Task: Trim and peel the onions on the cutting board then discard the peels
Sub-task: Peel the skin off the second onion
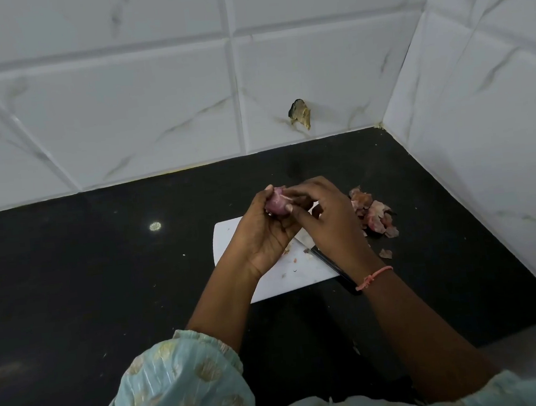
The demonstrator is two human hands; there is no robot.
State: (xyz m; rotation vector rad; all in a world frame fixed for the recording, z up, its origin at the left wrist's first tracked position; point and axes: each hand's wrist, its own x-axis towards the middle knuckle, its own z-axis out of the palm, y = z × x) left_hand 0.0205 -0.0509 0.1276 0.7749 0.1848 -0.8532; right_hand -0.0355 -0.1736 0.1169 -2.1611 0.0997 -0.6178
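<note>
Between both hands, raised above the cutting board (230, 236), sits a small purple onion (276, 204). The left hand (263, 232) cups it with curled fingers; the right hand (327, 220) pinches its top. Under the right wrist lies a knife (333, 267). Right of that hand, peels (374, 214) are heaped on the black tabletop (102, 267).

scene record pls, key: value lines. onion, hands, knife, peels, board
onion: small purple onion held up above the board
left hand: left hand grips the onion
right hand: right hand pinches at the onion's top
knife: knife lies on the board, dark handle over the near edge
peels: peels piled on the black counter, right of the board
board: white cutting board, small scraps on it
</note>
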